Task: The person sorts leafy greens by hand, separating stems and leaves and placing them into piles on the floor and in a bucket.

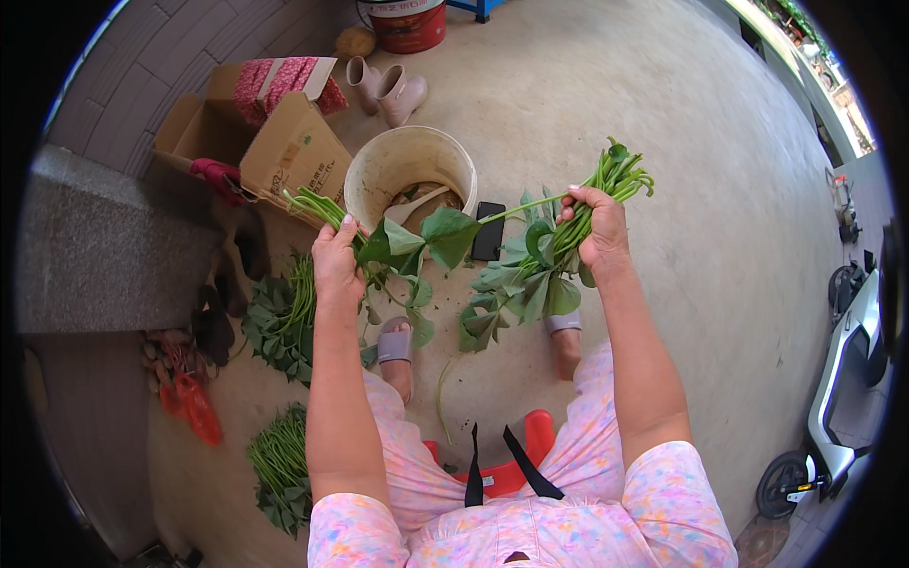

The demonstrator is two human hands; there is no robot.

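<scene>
My left hand [339, 259] is closed around a small bunch of long-stemmed green leaves [312, 206], the stem ends pointing up and left. My right hand [598, 226] grips a thicker bunch of leafy stems [532, 273], its cut ends above the fist and its leaves hanging down to the left. One stem with a broad leaf [449, 236] stretches between the hands, its end at my right fingertips. Two piles of the same greens lie on the floor at the left, an upper pile [280, 319] and a lower pile [278, 468].
A white bucket [355, 167] holding a pale scoop-like thing stands ahead, a black phone [488, 238] beside it. Cardboard box [302, 153], pink boots [401, 96] and red bucket [408, 28] are beyond. Red plastic bag [195, 408] lies left; a scooter [827, 419] stands right.
</scene>
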